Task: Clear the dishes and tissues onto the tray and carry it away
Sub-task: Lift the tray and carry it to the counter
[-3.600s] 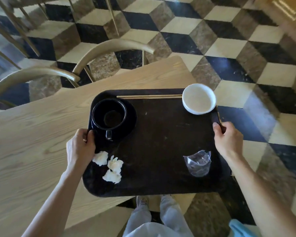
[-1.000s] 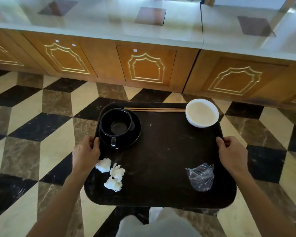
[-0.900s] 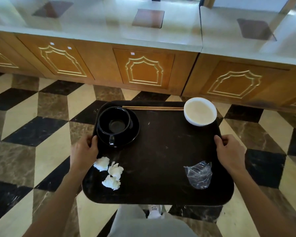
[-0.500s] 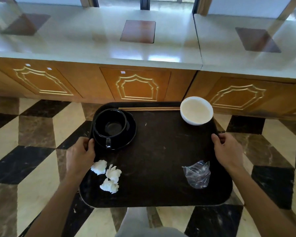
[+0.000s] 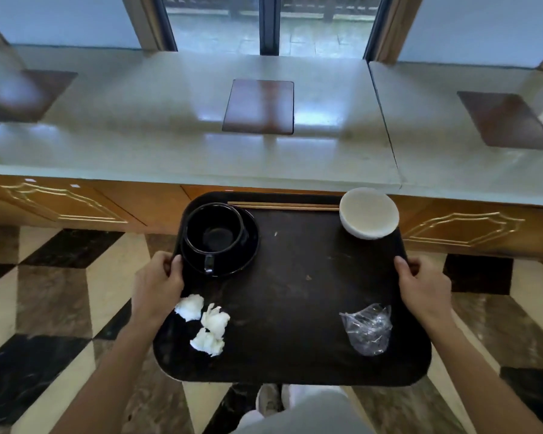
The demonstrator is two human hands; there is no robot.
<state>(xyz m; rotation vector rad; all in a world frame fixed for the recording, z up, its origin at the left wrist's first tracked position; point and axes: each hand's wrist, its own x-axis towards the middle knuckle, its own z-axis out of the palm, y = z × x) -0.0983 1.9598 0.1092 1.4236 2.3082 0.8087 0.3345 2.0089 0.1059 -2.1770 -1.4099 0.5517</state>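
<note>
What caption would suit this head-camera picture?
Both hands, left hand and right hand, carry a loaded tray toward a counter.

Café or restaurant, long counter [image 5: 201, 151], checkered marble floor [image 5: 60, 308], cabinets [image 5: 138, 205]

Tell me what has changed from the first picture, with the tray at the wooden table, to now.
The tray has left the wooden table; it has been carried across the checkered floor to the pale counter, its far edge now at the counter's front. Unchanged: left hand and right hand grip the side edges, and the black cup, chopsticks, white bowl, tissues and plastic wrapper keep their places.
</note>
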